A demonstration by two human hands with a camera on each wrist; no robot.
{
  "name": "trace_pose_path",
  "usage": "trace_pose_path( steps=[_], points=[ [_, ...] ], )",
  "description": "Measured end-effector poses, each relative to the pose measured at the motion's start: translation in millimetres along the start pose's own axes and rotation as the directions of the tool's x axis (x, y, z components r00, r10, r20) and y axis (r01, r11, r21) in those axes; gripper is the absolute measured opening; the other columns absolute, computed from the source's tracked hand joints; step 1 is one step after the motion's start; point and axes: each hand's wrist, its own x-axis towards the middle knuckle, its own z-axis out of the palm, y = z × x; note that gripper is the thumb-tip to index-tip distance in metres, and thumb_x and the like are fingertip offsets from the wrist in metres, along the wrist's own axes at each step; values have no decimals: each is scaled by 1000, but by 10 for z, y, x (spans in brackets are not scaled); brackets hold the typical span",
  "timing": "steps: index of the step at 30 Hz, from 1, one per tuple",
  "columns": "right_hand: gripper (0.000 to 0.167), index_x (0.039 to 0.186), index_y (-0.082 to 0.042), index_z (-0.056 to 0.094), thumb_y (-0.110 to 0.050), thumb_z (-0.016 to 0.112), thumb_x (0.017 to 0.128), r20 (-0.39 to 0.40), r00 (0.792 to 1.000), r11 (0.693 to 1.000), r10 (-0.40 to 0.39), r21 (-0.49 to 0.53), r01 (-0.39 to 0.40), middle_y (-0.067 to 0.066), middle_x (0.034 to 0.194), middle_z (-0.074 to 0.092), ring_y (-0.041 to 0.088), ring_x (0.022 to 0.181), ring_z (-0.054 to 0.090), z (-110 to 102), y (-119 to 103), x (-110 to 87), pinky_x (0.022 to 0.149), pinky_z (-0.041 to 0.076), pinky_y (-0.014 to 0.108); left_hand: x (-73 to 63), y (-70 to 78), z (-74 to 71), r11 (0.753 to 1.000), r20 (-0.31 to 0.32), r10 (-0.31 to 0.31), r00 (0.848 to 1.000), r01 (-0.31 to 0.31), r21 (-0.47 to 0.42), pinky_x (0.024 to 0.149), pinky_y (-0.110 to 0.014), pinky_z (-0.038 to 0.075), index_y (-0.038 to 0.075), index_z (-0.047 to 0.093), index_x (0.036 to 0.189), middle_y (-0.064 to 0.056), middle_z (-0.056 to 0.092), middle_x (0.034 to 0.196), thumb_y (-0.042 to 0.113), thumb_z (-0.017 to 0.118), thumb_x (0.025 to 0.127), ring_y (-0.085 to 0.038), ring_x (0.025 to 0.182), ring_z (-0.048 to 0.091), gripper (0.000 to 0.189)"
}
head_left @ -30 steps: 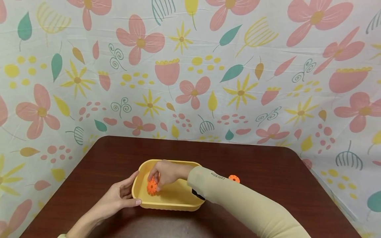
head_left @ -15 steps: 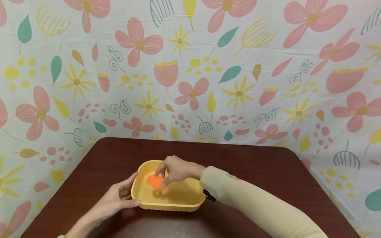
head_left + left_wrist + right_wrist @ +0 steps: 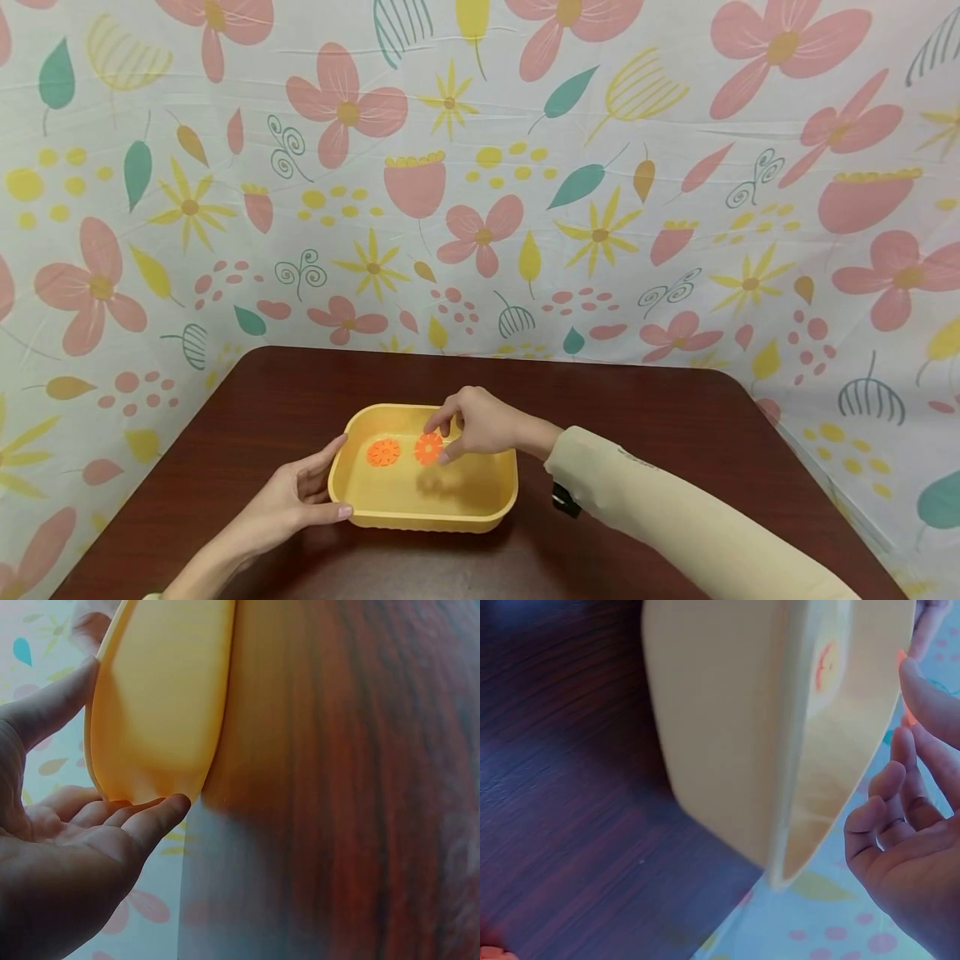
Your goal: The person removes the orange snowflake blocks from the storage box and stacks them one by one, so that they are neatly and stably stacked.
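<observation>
A yellow plastic tub [image 3: 420, 521] with rounded corners stands on the table. My left hand [image 3: 288, 500] holds its left end, thumb at the near corner and fingers along the outside; the left wrist view shows the fingertips against the tub [image 3: 165, 697]. Above the tub's floor, my right hand [image 3: 483, 423] pinches an orange notched disc [image 3: 428, 448] with a hole in the middle, between thumb and index finger. Its shadow falls on the floor below. A second orange notched disc [image 3: 383, 452] lies flat in the tub's left half.
Dark reddish-brown wooden table [image 3: 645, 417] surrounds the tub. Part of another orange piece [image 3: 495, 952] shows on the table at the lower left of the right wrist view. A flower-print cloth [image 3: 480, 167] hangs behind the table.
My right hand has risen from the tub's left part and moved right with one notched disc, uncovering the disc that lies there. The left hand keeps its hold on the tub.
</observation>
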Motion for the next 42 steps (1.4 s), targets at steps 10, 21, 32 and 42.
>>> trace_pose_path(
  steps=[10, 21, 32, 42],
  points=[
    [32, 112, -11, 82, -11, 93, 81, -80, 997, 1000, 23, 10, -22, 2, 87, 67, 18, 65, 48, -70, 127, -254, 61, 39, 24, -6, -1, -2, 999, -7, -30, 1000, 30, -10, 104, -25, 48, -2, 18, 167, -25, 18, 170, 6, 82, 92, -45, 151, 27, 98],
    [35, 115, -13, 83, -16, 93, 82, -154, 988, 999, 31, 40, -25, 9, 91, 69, 18, 64, 45, -111, 161, -504, 60, 36, 24, -24, 28, 5, 998, -17, -55, 998, 55, -11, 103, -26, 50, -1, 17, 167, -25, 19, 169, 7, 81, 93, -46, 150, 31, 99],
    [36, 115, -13, 83, -16, 94, 81, -215, 974, 995, 66, 82, -49, 3, 90, 68, 18, 66, 49, -119, 293, -740, 60, 40, 24, -26, 16, 12, 999, -6, -49, 999, 49, -16, 102, -27, 51, -2, 16, 167, -27, 22, 168, 6, 81, 93, -47, 148, 33, 99],
    [36, 115, -11, 83, -15, 94, 81, -291, 952, 993, 92, 104, -64, 6, 92, 68, 27, 74, 51, -261, 420, -981, 64, 42, 29, -20, 23, 18, 999, -6, -43, 999, 43, -29, 102, -27, 51, -3, 15, 167, -28, 21, 168, 5, 80, 93, -48, 148, 33, 98]
  ],
)
